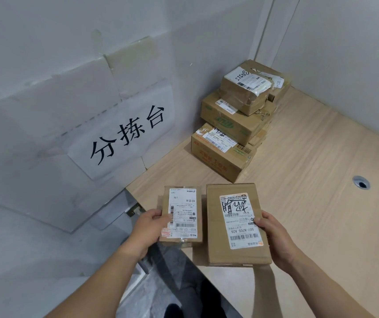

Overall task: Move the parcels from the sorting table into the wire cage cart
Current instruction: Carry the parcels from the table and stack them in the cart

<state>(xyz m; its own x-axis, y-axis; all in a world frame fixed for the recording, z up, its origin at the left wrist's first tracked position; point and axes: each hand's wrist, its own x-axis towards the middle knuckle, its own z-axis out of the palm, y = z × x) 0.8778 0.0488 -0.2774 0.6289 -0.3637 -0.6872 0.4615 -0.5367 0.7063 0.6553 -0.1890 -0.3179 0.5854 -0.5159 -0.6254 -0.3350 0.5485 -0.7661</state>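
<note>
- Parcels up in both hands, over the near-left corner of the pale wood-grain tabletop [310, 157].
- The left hand [148, 228] is closed around the left edge of a small flat brown cardboard parcel [182, 215], thumb on top beside its white shipping label, fingers tucked out of sight underneath.
- The right hand [273, 237] grips the right edge of a larger flat brown cardboard parcel [236, 226], thumb pressed onto the white label that carries bold black handwriting and barcodes.
- The two parcels sit side by side, long edges close together, labels facing up; the small one hangs partly past the tabletop's near edge.
- Whether either parcel touches the tabletop I cannot tell; a shadow shows beneath both.
- At the far corner, against the wall, a stack of taped brown cardboard boxes [234, 125] stands on the tabletop, well apart from the hands: a wide box at the bottom, a box with green print above it, a smaller box with a white label on top, with more cardboard behind.
- On the white wall to the left, a white paper sign with three large black characters [126, 131] is stuck at a tilt.
- A round metal-rimmed cable hole [361, 182] opens in the tabletop to the right.
- Dark floor shows below the tabletop's left edge, between the forearms.
- The wire cage cart is out of view.
</note>
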